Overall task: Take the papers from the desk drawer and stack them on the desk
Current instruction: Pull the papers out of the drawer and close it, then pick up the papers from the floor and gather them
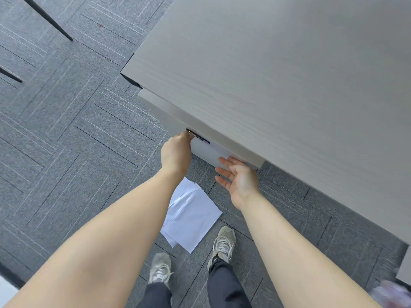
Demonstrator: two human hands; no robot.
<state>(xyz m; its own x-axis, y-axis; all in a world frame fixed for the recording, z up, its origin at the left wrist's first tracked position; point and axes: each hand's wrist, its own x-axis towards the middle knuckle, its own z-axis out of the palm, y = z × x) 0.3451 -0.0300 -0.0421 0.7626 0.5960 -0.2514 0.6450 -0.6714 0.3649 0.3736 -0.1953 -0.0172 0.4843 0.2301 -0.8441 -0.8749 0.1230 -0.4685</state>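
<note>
Where grey carpet (73,134) meets desk (278,74), loose papers (191,216) underfoot.

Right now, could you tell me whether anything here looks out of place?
Yes: a loose pile of white papers lies askew on the carpet by the person's shoes, not on the desk. The left hand is at the drawer handle; the right hand is open beside its front.
</note>
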